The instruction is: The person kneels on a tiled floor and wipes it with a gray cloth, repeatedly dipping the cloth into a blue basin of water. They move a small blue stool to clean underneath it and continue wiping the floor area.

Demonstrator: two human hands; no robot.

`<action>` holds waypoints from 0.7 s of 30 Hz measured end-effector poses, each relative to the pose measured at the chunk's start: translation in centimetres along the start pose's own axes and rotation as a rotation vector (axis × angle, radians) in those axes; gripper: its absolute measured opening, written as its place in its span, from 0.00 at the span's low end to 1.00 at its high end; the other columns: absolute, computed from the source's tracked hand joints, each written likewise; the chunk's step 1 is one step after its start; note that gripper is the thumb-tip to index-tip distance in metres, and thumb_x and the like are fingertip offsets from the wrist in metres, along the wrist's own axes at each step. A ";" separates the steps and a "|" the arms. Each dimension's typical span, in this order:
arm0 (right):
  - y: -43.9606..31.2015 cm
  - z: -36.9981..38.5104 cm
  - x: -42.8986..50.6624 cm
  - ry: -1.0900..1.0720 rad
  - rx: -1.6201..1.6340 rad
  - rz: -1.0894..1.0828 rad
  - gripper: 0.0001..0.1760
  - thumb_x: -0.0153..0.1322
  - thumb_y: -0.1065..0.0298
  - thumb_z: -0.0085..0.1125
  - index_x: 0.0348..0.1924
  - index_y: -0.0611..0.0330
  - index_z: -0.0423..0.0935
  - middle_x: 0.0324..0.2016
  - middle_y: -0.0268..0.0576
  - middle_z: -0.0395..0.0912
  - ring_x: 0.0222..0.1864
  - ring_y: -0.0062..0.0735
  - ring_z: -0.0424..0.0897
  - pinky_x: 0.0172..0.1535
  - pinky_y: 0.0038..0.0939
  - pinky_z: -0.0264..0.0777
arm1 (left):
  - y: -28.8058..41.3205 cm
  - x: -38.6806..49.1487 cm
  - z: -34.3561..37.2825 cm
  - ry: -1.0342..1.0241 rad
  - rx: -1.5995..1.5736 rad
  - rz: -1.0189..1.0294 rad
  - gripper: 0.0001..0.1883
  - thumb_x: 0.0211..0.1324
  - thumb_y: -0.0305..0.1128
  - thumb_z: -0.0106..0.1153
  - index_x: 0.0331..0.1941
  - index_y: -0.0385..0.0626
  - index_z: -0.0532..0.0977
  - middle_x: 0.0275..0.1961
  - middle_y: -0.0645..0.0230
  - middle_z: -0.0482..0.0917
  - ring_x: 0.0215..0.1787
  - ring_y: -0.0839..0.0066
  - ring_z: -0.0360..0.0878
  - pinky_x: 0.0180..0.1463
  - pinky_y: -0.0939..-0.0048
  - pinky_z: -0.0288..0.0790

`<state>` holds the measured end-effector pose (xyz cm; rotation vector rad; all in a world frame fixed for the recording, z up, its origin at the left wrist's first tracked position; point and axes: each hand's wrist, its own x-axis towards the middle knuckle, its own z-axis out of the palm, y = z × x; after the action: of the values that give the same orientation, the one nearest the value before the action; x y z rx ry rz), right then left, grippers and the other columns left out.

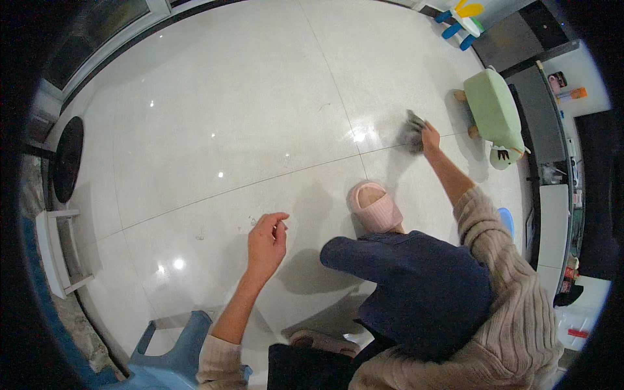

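My right hand (430, 138), at the upper right, grips a grey cloth (414, 127) against the glossy white tile floor (219, 97). The cloth is bunched and partly blurred, and the fingers behind it are partly hidden. Over the floor at the lower middle is my left hand (267, 238), fingers loosely curled, thumb apart, nothing visible in it. Small crumb-like specks (200, 236) lie on the tile to its left, and more specks (252, 222) show beside its fingers. A pink slipper (375, 208) on my foot stands between the two hands.
A green animal-shaped padded stool (492, 109) stands right of the cloth, before a TV cabinet (553, 229). A blue plastic stool (170, 358) is at lower left, a white frame-like stand (51, 253) at left. A colourful child's chair (460, 24) is at the far right.
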<state>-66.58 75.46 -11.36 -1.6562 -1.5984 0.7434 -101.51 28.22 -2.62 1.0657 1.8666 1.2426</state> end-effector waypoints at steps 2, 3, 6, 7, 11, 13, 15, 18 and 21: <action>-0.2 5.7 -7.1 -0.052 -0.186 0.349 0.30 0.63 0.72 0.46 0.61 0.46 0.72 0.48 0.54 0.77 0.50 0.44 0.76 0.55 0.35 0.69 | -1.1 -1.6 -1.4 0.038 0.096 -0.125 0.10 0.64 0.22 0.47 0.44 0.42 0.76 0.37 0.64 0.78 0.34 0.79 0.78 0.32 0.77 0.73; 0.2 6.4 -7.1 0.134 -0.424 0.319 0.34 0.62 0.71 0.47 0.64 0.46 0.66 0.55 0.55 0.71 0.57 0.52 0.69 0.59 0.41 0.65 | -0.5 -0.9 -0.1 0.062 0.064 -0.158 0.10 0.63 0.22 0.47 0.44 0.41 0.76 0.37 0.63 0.78 0.34 0.77 0.79 0.33 0.76 0.74; -2.4 10.0 -4.6 0.102 -0.707 -0.246 0.32 0.60 0.69 0.52 0.59 0.50 0.68 0.55 0.57 0.68 0.57 0.56 0.66 0.59 0.46 0.62 | 0.6 0.9 3.5 0.185 -0.009 -0.209 0.09 0.63 0.23 0.47 0.43 0.41 0.76 0.36 0.61 0.78 0.35 0.73 0.79 0.32 0.75 0.74; -5.0 13.0 -4.8 0.084 -0.690 -0.349 0.28 0.59 0.68 0.53 0.55 0.54 0.72 0.53 0.58 0.69 0.54 0.55 0.68 0.57 0.46 0.63 | 0.1 1.2 4.0 0.196 0.000 -0.237 0.09 0.63 0.23 0.47 0.44 0.41 0.76 0.36 0.61 0.78 0.35 0.73 0.79 0.32 0.75 0.74; -16.2 22.7 -10.9 -0.325 -0.483 -0.752 0.27 0.59 0.76 0.53 0.53 0.57 0.72 0.49 0.57 0.71 0.47 0.56 0.71 0.51 0.48 0.66 | 1.5 4.4 5.7 0.282 0.008 -0.363 0.10 0.62 0.22 0.48 0.44 0.42 0.76 0.36 0.63 0.78 0.36 0.73 0.79 0.33 0.75 0.74; -17.7 26.3 -17.6 -0.518 -0.407 -0.697 0.21 0.61 0.76 0.52 0.48 0.59 0.73 0.42 0.51 0.72 0.44 0.50 0.73 0.43 0.46 0.70 | 2.6 5.8 6.6 0.344 0.009 -0.383 0.10 0.62 0.21 0.48 0.44 0.42 0.77 0.35 0.63 0.79 0.35 0.73 0.79 0.33 0.76 0.73; -20.1 27.4 -26.1 -0.744 -0.207 -0.996 0.21 0.61 0.74 0.53 0.49 0.58 0.74 0.44 0.50 0.71 0.44 0.48 0.73 0.44 0.45 0.71 | 3.1 5.6 6.0 0.402 0.038 -0.401 0.11 0.62 0.21 0.48 0.44 0.42 0.76 0.35 0.63 0.78 0.33 0.74 0.78 0.32 0.76 0.72; -21.3 27.3 -28.6 -0.965 0.137 -0.939 0.25 0.59 0.78 0.52 0.50 0.57 0.76 0.47 0.49 0.69 0.46 0.45 0.71 0.48 0.41 0.69 | 4.1 8.0 6.9 0.413 0.032 -0.381 0.11 0.62 0.20 0.47 0.45 0.41 0.76 0.35 0.64 0.78 0.31 0.77 0.76 0.32 0.77 0.71; -21.8 27.4 -25.3 -1.149 0.404 -0.586 0.31 0.57 0.83 0.47 0.54 0.55 0.76 0.50 0.46 0.67 0.50 0.40 0.69 0.52 0.36 0.67 | 5.2 9.6 7.0 0.415 0.027 -0.425 0.11 0.64 0.21 0.45 0.46 0.41 0.76 0.35 0.66 0.77 0.29 0.81 0.73 0.32 0.78 0.71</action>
<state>-103.22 52.61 -11.49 -0.3260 -2.2762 1.6847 -98.57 40.73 -0.88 0.3982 2.2720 1.2435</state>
